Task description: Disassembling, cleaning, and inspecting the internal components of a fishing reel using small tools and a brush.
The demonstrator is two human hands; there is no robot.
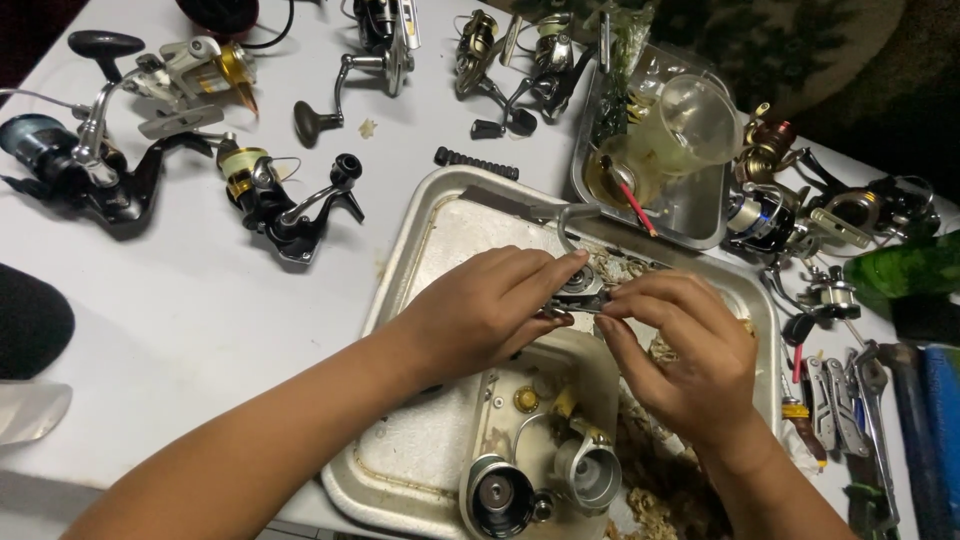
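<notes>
Both the left hand (490,310) and right hand (680,350) pinch the small greasy metal reel body (580,290); it could slip into the dented metal tray (420,230) below.

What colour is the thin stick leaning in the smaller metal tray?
Red stick, seen in the head view.

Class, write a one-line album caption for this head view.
Both hands, left hand and right hand, grip a fishing reel body over a metal tray.

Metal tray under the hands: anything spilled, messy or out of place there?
Yes. Brownish crumbly debris is strewn over the metal tray's lower right, beside loose reel parts. Both hands, left and right, pinch a small reel piece.
</notes>
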